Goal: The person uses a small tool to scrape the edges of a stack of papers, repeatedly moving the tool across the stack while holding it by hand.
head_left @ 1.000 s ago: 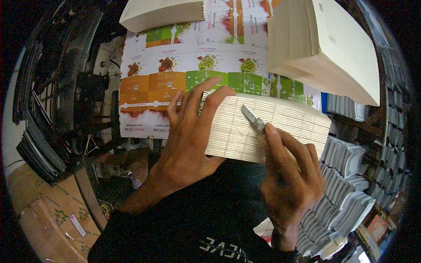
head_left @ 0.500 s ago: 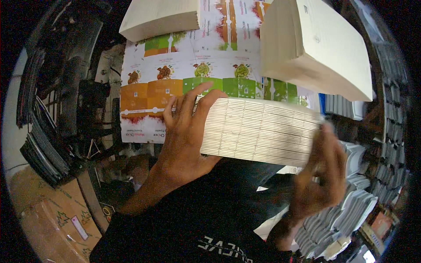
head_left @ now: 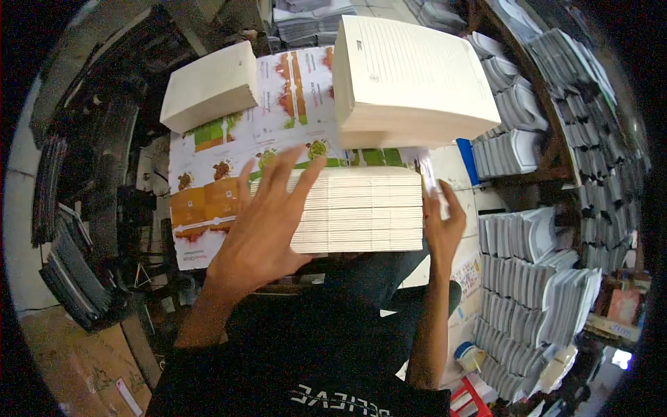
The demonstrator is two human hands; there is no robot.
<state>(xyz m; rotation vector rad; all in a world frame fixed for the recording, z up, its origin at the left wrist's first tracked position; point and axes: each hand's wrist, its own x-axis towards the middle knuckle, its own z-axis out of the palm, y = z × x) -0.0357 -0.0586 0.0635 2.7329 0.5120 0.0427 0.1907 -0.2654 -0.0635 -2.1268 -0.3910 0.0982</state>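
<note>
A thick block of stacked, folded cream page sections (head_left: 361,212) lies level at the table's near edge, with its ridged, stitched side facing me. Around its left end is my left hand (head_left: 260,222), fingers spread over the top and the thumb low by the bottom edge. My right hand (head_left: 443,226) is upright at the block's right end, its fingers loosely stretched and apart; some fingertips are hidden beside the corner. Just beyond stands a taller cream paper block (head_left: 420,80) with a lined top sheet. A smaller paper block (head_left: 212,87) rests at the far left.
Printed orange, green and white sheets cover the table (head_left: 201,208). Bundled stacks of paper (head_left: 517,278) stand on the right, beside shelving full of paper (head_left: 590,160). Dark machinery (head_left: 104,153) and a cardboard box (head_left: 76,361) are on the left. A small tub (head_left: 469,356) sits low right.
The block has gone from tilted to level and shifted left in view. My right hand has moved from its blurred front corner to its right end. My view has shifted, showing more floor and shelving.
</note>
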